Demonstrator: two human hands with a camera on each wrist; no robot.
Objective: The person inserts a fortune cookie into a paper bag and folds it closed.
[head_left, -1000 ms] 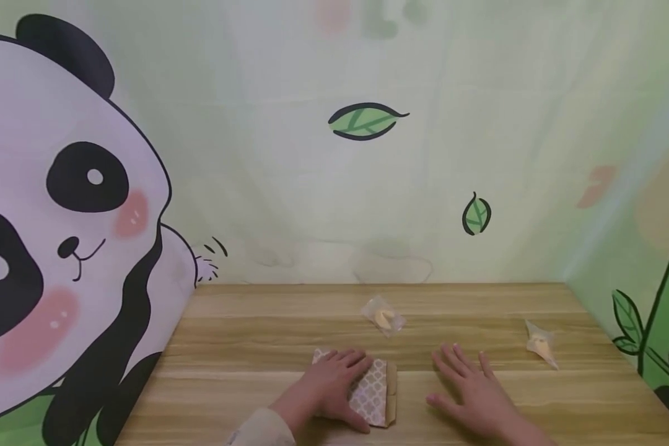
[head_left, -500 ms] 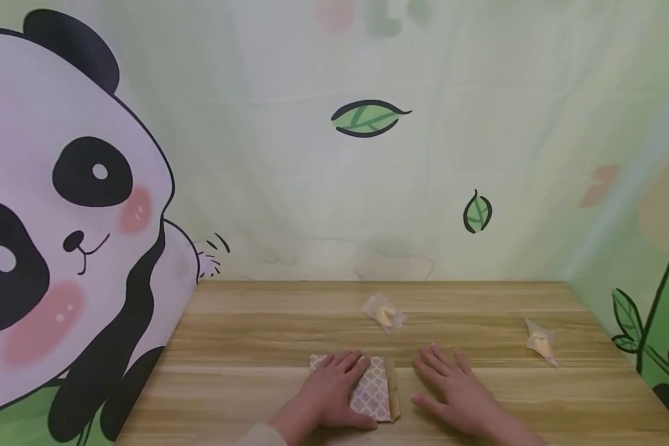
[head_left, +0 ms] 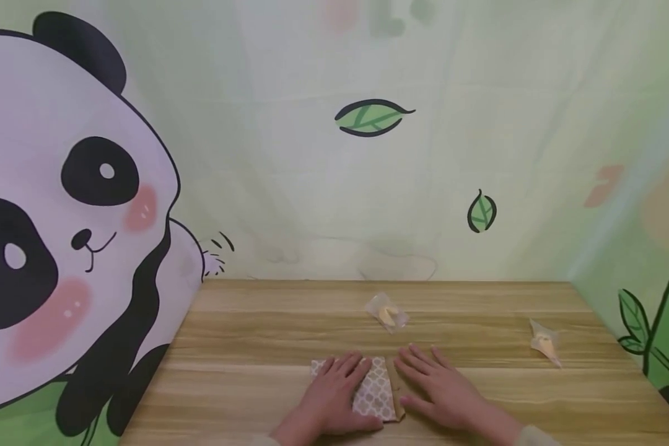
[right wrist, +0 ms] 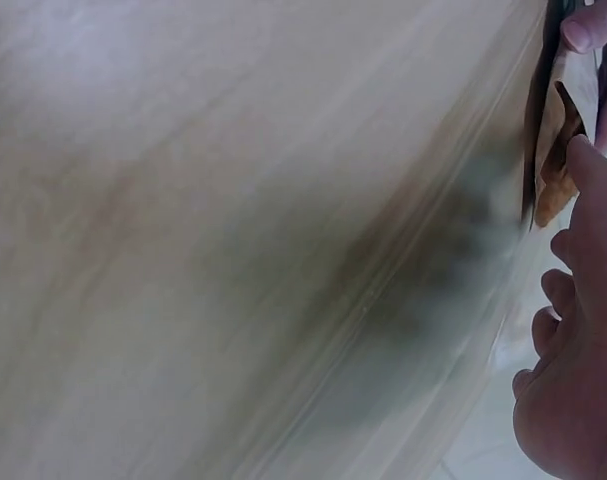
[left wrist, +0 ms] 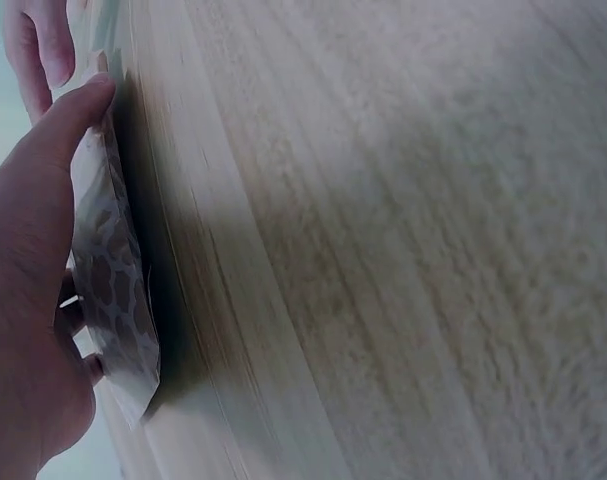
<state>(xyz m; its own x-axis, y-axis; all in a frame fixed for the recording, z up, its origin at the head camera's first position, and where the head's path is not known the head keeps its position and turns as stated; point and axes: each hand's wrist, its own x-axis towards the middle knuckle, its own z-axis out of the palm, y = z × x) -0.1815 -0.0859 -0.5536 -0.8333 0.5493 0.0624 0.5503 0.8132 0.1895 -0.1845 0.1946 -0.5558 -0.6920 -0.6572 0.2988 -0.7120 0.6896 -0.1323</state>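
Note:
A flattened cardboard box (head_left: 375, 391), printed with a white and grey lattice, lies on the table with a plain brown flap (head_left: 397, 391) at its right end. My left hand (head_left: 336, 393) rests across the printed face, fingers extended and thumb along the near edge. From the right, my right hand (head_left: 441, 390) reaches the flap with straight fingers, and in the right wrist view its thumb touches the box's brown end (right wrist: 551, 195). The left wrist view shows the printed side (left wrist: 115, 285) raised slightly off the wood under the left hand. Part of the print is hidden by that hand.
Behind the box lies a fortune cookie (head_left: 387, 316) in a clear wrapper. Another wrapped fortune cookie (head_left: 545, 344) lies farther right. The wooden table (head_left: 245, 334) ends at a cloth backdrop (head_left: 290, 186) with a panda and leaves.
My right hand has moved left, from bare table to the box's brown flap. The left hand stays on the box. The whole head view has shifted slightly.

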